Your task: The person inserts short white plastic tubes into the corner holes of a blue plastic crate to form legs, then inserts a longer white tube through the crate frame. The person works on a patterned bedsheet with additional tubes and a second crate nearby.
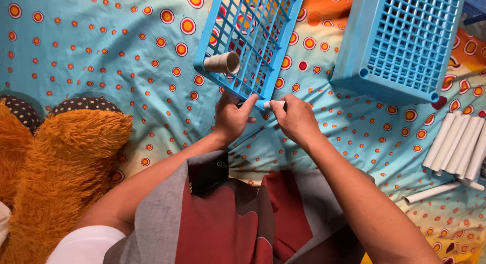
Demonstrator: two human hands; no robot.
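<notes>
Both hands at blue lattice panel (251,36) near edge | left hand (231,117) grip clamped on it | right hand (295,118) grip pinching white tube (269,105)

A grid panel (253,36) lies top centre, a short tube (221,63) stuck on its lower-left corner. A second panel (405,41) lies upper right; loose tubes (458,145) lie at right, a plush toy (55,168) lower left.

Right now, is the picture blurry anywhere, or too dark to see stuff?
In the head view, the light is warm and even; the left hand, right hand and blue grid panel look sharp. The hands throw soft shadows on the dotted sheet. The edges bend a little, and the white tubes are slightly softer. No strong glare; the lap is the darkest part.
</notes>
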